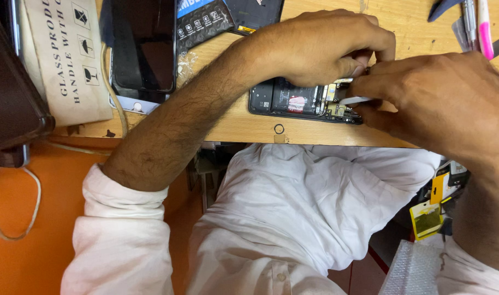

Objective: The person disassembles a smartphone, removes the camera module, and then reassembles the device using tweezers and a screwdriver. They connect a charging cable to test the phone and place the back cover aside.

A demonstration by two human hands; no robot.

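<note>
Both hands, left hand point(320, 46) and right hand point(440, 101), on an opened phone point(293, 101) at the wooden bench point(249, 128) edge.

The left hand point(320, 46) comes in from the left on a bare forearm, knuckles up, fingers curled downward. The right hand point(435, 101) meets it from the right, fingers pinched together, back of hand facing upward.

Bright, even overhead light, soft shadows, sharp focus, slight wide-angle edge distortion.
</note>
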